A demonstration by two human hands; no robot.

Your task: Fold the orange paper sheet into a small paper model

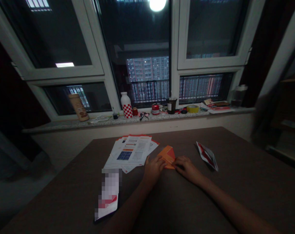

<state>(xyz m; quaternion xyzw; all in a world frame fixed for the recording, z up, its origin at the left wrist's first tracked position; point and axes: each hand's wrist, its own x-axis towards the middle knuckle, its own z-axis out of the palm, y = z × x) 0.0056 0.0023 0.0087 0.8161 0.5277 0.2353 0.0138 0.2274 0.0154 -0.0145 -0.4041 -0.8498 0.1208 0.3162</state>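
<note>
A folded orange sheet of paper lies on the brown table between my hands, its upper part coming to a blunt point. My left hand is closed at its lower left edge, fingertips pressing on the paper. At the lower right edge, my right hand pinches the paper between thumb and fingers. The undersides of the fingers are hidden. Just left of my left hand, several printed sheets lie fanned out, overlapping one another.
A phone with a partly blurred screen lies left of my left forearm. Off to the right rests a folded white and red paper piece. Along the windowsill stand a checkered bottle, a tan tumbler, a yellow tape roll and other small items.
</note>
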